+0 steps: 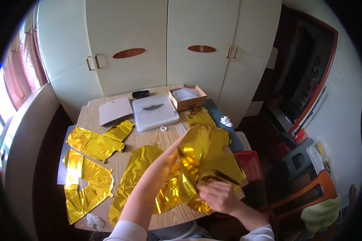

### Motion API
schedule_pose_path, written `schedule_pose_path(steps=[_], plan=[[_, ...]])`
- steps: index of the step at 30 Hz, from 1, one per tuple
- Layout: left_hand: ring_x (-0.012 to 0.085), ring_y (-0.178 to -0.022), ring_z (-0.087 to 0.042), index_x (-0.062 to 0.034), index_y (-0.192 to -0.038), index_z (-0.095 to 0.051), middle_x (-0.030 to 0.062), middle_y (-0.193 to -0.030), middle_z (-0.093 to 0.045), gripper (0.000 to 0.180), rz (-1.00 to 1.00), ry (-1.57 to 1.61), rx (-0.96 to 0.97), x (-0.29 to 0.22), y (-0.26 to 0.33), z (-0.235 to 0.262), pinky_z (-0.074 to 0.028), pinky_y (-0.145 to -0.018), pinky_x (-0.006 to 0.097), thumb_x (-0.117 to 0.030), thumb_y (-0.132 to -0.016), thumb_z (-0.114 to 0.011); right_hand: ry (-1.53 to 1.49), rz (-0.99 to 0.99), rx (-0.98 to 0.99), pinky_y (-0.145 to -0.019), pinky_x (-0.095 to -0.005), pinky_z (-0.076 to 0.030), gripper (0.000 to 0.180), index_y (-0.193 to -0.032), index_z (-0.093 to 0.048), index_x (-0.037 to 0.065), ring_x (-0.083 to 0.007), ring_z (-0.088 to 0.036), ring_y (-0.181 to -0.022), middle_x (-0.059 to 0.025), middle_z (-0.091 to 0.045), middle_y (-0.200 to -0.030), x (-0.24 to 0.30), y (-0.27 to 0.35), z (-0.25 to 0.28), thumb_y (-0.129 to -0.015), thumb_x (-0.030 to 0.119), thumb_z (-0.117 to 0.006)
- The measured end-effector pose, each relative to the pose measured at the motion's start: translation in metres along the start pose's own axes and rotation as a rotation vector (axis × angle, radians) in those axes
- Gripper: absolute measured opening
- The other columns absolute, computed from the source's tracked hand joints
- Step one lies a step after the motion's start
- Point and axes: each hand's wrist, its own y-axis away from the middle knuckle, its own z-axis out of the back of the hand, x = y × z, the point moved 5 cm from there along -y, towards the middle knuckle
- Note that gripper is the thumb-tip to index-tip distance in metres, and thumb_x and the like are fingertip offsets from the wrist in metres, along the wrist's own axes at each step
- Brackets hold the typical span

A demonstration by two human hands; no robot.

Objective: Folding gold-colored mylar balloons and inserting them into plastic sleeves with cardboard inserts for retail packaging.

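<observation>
A flat gold foil balloon (217, 152) hangs over the right part of the table. My right hand (219, 197) is closed on its lower edge, with the thumb and fingers pressed together. My left forearm (157, 176) reaches across to the balloon's upper end; the left hand's fingers are hidden by the foil. Beneath my left arm lies another long gold foil balloon (132, 172). Two more flat gold balloons rest at the left, an angular one (96, 142) and one with a small hole (94, 182). Crumpled gold foil (199, 117) lies just beyond my left hand.
At the table's back are a white sheet (116, 111), a clear plastic case (157, 116), a black object (140, 94) and a cardboard box (195, 102). A white ring (163, 128) lies near the case. A red basket (249, 166) and wooden chair (305, 197) stand right.
</observation>
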Motion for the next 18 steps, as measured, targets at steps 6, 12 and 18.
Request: schedule_pose_path(steps=[6, 12, 18], plan=[[0.0327, -0.114, -0.057, -0.0010, -0.141, -0.041, 0.0221, -0.133, -0.053, 0.078, 0.193, -0.722, -0.601, -0.013, 0.043, -0.096, -0.040, -0.101, 0.048, -0.065, -0.096, -0.034, 0.051, -0.074, 0.089, -0.074, -0.0300, -0.056, 0.010, -0.087, -0.071, 0.010, -0.0183, -0.069, -0.083, -0.0045, -0.071, -0.104, 0.013, 0.026, -0.006, -0.078, 0.014, -0.068], [0.0322, -0.133, -0.041, -0.0103, -0.150, -0.028, 0.0224, -0.144, -0.042, 0.087, 0.429, -1.034, -0.649, -0.053, 0.146, -0.148, -0.034, -0.107, 0.049, -0.073, -0.090, -0.035, 0.039, 0.027, 0.154, -0.075, -0.0291, -0.055, 0.015, -0.093, -0.071, 0.010, -0.0169, -0.068, -0.086, -0.0032, -0.070, -0.108, 0.029, 0.026, -0.032, -0.081, 0.016, -0.067], [0.0310, -0.129, -0.046, -0.0120, -0.152, -0.020, 0.0201, -0.147, -0.037, 0.088, 0.390, -1.275, -0.618, -0.077, 0.239, -0.149, -0.044, -0.100, 0.044, -0.053, -0.087, -0.063, 0.036, 0.070, 0.203, -0.079, -0.0291, -0.053, 0.015, -0.093, -0.068, 0.008, -0.0169, -0.067, -0.088, -0.0048, -0.069, -0.111, 0.046, 0.032, -0.065, -0.085, 0.020, -0.065]])
